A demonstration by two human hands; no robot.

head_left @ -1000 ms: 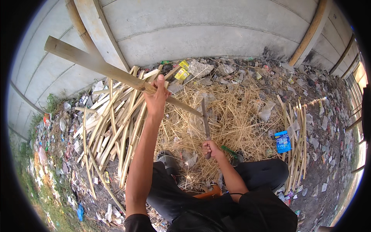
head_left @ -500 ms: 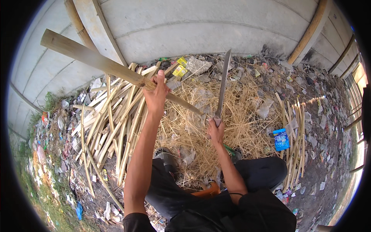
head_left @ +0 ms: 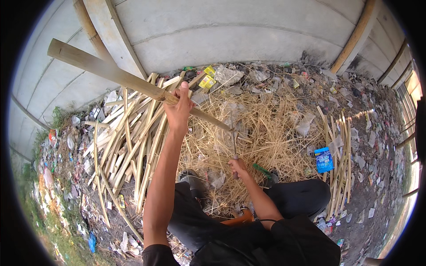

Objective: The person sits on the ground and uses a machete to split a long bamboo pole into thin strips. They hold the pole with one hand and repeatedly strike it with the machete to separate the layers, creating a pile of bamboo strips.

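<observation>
Bamboo pole point(head_left: 104, 68) slants down over the shavings point(head_left: 284, 133), your left hand point(head_left: 179, 108) wrapped round it, probably to steady it against the machete point(head_left: 234, 147) clamped in your right hand point(head_left: 239, 167). Split strips point(head_left: 148, 146) sit left, toward the wall point(head_left: 239, 44) edge of the ground point(head_left: 366, 230), likely out of the blade's way.

Held: one knife point(head_left: 235, 154), one bamboo pole point(head_left: 128, 80)

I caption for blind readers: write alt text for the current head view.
A person's left hand holds a bamboo pole; the right hand holds a knife near the pole's lower end. Wooden strips lie piled at left, straw-like shavings below.
</observation>
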